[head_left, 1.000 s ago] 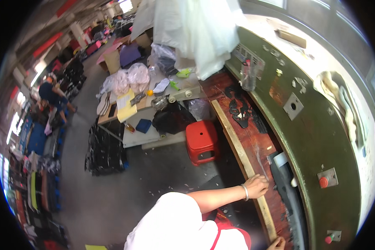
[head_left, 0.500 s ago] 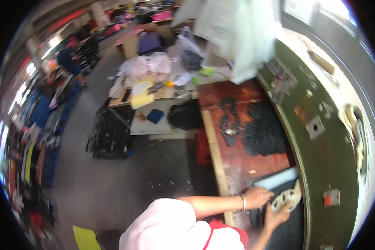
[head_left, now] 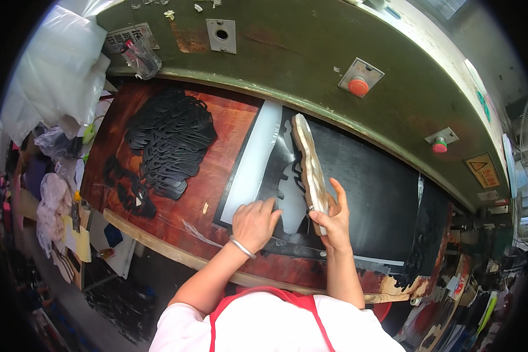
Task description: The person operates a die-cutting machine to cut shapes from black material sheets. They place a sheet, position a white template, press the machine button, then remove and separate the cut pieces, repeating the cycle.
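My right hand (head_left: pixel 332 222) grips a cutting die (head_left: pixel 310 164), pale and thick with wavy sides, by its near end. The die is tipped up on edge above a black sheet (head_left: pixel 366 185) on the bench. Beside it, a light grey, shoe-part-shaped area (head_left: pixel 292 202) with notched edges shows in the sheet. My left hand (head_left: pixel 255 224), with a bracelet at the wrist, rests low at the left side of that shape, fingers bent slightly and thumb apart. Nothing shows in its grasp, though its fingertips are partly hidden.
A heap of black cut pieces (head_left: pixel 173 138) lies on the reddish board (head_left: pixel 220 132) to the left, near a few loose ones (head_left: pixel 136 199). A pale strip (head_left: pixel 252 161) borders the sheet. Behind runs a green machine beam (head_left: pixel 287 50) with red buttons (head_left: pixel 358 87). Plastic bags (head_left: pixel 58 76) hang far left.
The view has swung right and down onto the bench. The die, earlier lying flatter with both hands close to it, is now tipped on edge in my right hand; my left hand is apart from it.
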`<action>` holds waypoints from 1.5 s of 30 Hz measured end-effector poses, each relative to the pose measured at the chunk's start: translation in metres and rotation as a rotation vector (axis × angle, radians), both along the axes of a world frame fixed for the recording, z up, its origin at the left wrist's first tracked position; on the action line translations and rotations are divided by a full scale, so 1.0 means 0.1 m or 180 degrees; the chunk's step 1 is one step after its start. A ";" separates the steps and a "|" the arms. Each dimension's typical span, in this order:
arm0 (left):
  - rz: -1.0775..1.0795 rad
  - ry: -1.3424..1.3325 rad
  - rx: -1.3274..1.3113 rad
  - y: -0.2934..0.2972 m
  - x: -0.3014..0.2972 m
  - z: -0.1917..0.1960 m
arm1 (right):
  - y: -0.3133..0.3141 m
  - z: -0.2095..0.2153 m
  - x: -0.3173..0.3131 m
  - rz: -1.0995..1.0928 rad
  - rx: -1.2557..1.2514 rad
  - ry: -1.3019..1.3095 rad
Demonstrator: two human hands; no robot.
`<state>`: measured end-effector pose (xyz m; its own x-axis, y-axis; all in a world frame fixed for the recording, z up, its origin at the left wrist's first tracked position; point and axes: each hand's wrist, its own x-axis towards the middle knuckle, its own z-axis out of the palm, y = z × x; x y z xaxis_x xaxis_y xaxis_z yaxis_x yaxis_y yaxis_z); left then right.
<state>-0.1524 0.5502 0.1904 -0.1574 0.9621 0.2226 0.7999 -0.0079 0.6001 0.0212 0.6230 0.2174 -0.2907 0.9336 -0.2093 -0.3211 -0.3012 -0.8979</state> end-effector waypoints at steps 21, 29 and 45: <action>-0.0596 0.0070 0.0131 -0.16 0.09 -0.20 | -0.19 0.05 0.50 -0.0373 0.0346 -0.0158; -0.0641 0.0263 0.0006 -0.02 0.10 -0.14 | -0.17 0.22 0.59 -0.0345 0.0450 0.1009; -0.0679 0.0204 0.0043 0.18 0.09 -0.14 | 0.07 -0.36 0.26 -0.0706 0.2005 -0.3194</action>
<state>-0.1438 0.5678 0.1768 0.0644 0.9690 0.2386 0.8158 -0.1888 0.5467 0.0468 0.6296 0.1814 -0.0799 0.9622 0.2602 0.6150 0.2530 -0.7468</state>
